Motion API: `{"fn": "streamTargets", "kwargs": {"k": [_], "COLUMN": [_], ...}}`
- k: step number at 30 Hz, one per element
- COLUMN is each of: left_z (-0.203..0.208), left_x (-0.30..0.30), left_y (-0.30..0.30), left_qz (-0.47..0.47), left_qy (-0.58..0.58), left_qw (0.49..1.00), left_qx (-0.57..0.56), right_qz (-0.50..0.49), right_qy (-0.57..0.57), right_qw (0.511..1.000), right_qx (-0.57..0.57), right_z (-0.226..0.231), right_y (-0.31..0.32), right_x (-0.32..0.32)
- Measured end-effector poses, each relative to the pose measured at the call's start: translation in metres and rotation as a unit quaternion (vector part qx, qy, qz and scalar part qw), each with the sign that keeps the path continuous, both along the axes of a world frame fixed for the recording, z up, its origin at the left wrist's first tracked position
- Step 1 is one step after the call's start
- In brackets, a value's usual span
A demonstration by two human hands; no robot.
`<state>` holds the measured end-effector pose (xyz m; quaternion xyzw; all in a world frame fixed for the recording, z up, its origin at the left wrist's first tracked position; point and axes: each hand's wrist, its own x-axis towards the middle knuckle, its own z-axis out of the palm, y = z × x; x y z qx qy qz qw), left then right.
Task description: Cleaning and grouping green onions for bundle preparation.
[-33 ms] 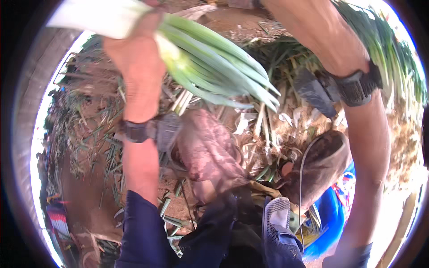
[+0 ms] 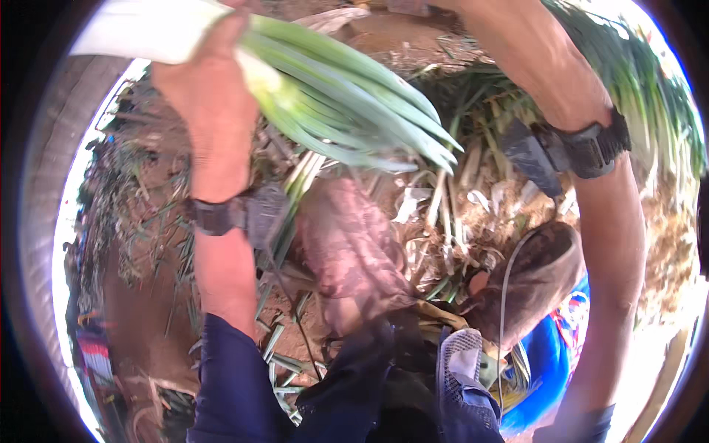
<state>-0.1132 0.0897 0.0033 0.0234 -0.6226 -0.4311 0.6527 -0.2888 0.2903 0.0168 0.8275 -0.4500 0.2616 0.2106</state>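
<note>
At the upper left, my left hand is closed around green onions. Their thick white stems point to the left edge, and the long green leaves fan out to the right over my knees. How many stalks are in the grip I cannot tell. My right forearm reaches up past the top edge, so the right hand itself is out of the picture. Each wrist carries a black strap with a dark module.
A big row of green onions with roots lies at the right. Leaf scraps and dry peelings litter the soil around my legs. A blue bundle sits beside my right leg. A thin cable runs near that knee.
My left hand and the green onions have shifted slightly to the left. My right forearm has moved only a little.
</note>
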Motion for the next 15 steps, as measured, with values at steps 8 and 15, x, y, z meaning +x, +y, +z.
{"fn": "streamTargets", "kwargs": {"k": [8, 15], "left_z": [0.111, 0.007], "left_x": [0.14, 0.121], "left_y": [-0.093, -0.15], "left_qz": [0.296, 0.367], "left_qy": [-0.221, -0.669], "left_qw": [0.91, 0.631], "left_qx": [-0.189, -0.143], "right_qz": [-0.116, -0.027], "right_qy": [-0.654, -0.802], "right_qw": [0.74, 0.562], "right_qx": [0.109, 0.201], "right_z": [-0.107, -0.29], "right_y": [-0.059, -0.068], "right_x": [-0.059, -0.112]}}
